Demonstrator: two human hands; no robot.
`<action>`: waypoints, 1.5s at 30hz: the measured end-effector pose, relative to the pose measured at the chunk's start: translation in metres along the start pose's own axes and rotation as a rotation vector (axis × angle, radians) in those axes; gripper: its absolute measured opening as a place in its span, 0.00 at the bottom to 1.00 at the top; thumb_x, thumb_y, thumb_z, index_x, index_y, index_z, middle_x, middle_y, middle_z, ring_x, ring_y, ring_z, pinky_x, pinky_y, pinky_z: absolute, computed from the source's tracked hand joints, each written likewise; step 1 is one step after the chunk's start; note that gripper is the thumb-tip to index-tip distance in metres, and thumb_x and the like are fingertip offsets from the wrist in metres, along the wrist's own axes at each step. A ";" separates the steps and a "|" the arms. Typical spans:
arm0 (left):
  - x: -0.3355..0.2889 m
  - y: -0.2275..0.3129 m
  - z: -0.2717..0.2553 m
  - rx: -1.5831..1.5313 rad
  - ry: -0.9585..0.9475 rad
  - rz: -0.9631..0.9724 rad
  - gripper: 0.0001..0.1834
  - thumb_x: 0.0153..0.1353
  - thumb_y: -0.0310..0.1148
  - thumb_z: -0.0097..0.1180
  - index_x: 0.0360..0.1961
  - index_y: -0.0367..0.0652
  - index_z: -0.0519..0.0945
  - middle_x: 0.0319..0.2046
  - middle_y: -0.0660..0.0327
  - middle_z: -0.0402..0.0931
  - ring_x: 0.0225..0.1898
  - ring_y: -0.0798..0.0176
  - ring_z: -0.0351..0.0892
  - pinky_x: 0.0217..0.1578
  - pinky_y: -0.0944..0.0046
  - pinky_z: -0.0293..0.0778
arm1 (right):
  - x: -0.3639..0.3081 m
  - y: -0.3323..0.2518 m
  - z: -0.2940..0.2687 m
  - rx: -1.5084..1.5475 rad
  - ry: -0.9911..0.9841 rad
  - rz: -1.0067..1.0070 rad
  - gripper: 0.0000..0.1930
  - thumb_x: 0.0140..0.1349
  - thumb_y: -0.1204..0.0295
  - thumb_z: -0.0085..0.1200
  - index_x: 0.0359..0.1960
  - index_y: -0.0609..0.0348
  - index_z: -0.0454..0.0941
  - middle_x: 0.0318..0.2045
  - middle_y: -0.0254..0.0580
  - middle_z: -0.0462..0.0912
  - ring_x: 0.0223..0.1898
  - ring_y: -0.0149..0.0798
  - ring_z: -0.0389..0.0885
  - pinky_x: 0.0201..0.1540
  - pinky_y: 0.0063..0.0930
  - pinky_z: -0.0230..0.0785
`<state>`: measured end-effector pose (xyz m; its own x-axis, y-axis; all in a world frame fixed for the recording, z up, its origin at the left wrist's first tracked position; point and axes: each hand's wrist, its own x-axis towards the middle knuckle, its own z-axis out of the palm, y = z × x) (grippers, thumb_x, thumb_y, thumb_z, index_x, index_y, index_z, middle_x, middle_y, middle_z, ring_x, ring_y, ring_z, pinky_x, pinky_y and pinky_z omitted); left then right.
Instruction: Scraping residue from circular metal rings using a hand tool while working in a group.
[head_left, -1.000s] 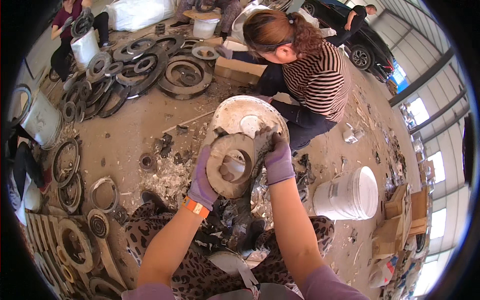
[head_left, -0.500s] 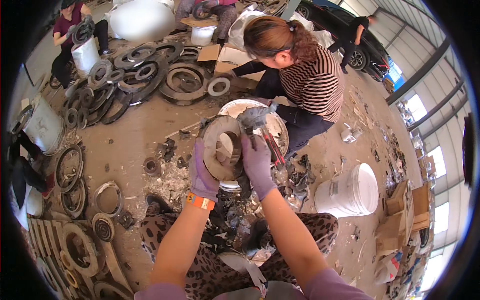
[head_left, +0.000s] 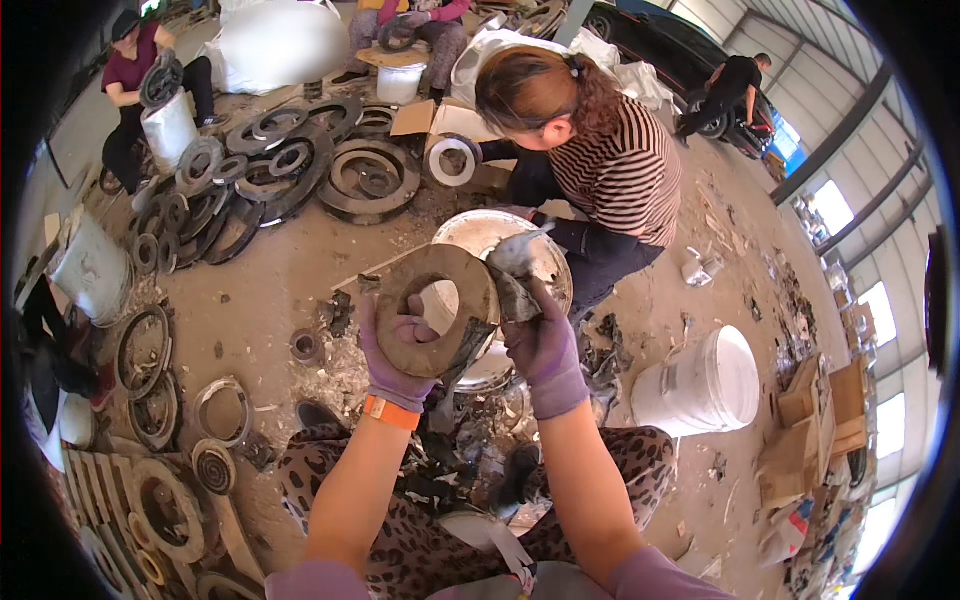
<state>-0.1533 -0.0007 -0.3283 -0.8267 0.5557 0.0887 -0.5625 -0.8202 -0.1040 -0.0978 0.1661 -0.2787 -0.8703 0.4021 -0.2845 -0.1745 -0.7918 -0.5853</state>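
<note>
A thick grey-brown ring (head_left: 395, 285) is held up in front of me, its flat face toward me. My left hand (head_left: 392, 350), in a purple-grey glove, grips its left and lower edge, fingers showing through the hole. Ragged black film (head_left: 470, 348) clings to the ring's lower right. At its right edge my gloved right hand (head_left: 547, 350) pinches a dark torn strip (head_left: 515, 298). A pale grey flap (head_left: 517, 252) rises just above that strip; whether they are one piece I cannot tell. Behind the ring stands a white bucket with a dirty lid (head_left: 553, 262).
A co-worker in a striped shirt (head_left: 625, 165) sits close ahead, holding a pale ring (head_left: 452, 162). Many dark rings (head_left: 368, 180) lie at the far left. A white bucket (head_left: 690, 385) leans at right. Black scraps (head_left: 450, 465) cover the floor between my feet.
The ring has turned its face more toward me, baring black film at its lower right. My right hand has shifted right and down. A red-handled tool beside it no longer shows.
</note>
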 end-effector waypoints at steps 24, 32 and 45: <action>0.006 0.033 -0.026 -0.006 0.128 0.223 0.27 0.59 0.59 0.44 0.41 0.45 0.77 0.24 0.67 0.77 0.33 0.63 0.77 0.48 0.50 0.71 | -0.032 0.044 -0.024 -0.171 0.003 0.253 0.39 0.59 0.46 0.53 0.64 0.62 0.59 0.57 0.45 0.70 0.59 0.38 0.67 0.64 0.30 0.53; -0.005 0.005 -0.015 0.199 0.073 0.177 0.30 0.61 0.59 0.42 0.53 0.49 0.72 0.39 0.63 0.79 0.39 0.62 0.79 0.49 0.52 0.72 | -0.021 0.029 0.016 -0.535 -0.517 0.042 0.23 0.65 0.61 0.51 0.56 0.65 0.69 0.52 0.41 0.76 0.51 0.33 0.74 0.56 0.27 0.64; 0.025 -0.038 0.019 1.169 0.171 -0.066 0.29 0.69 0.54 0.39 0.46 0.36 0.77 0.41 0.57 0.77 0.47 0.66 0.73 0.50 0.66 0.68 | 0.010 -0.016 0.029 -0.837 -0.178 0.101 0.19 0.62 0.61 0.55 0.48 0.64 0.75 0.42 0.38 0.81 0.41 0.33 0.80 0.46 0.30 0.72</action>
<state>-0.1521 0.0419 -0.3035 -0.8377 0.5398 -0.0828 -0.3222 -0.3661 0.8730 -0.1173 0.1696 -0.2505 -0.9347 0.2151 -0.2829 0.2434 -0.1926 -0.9506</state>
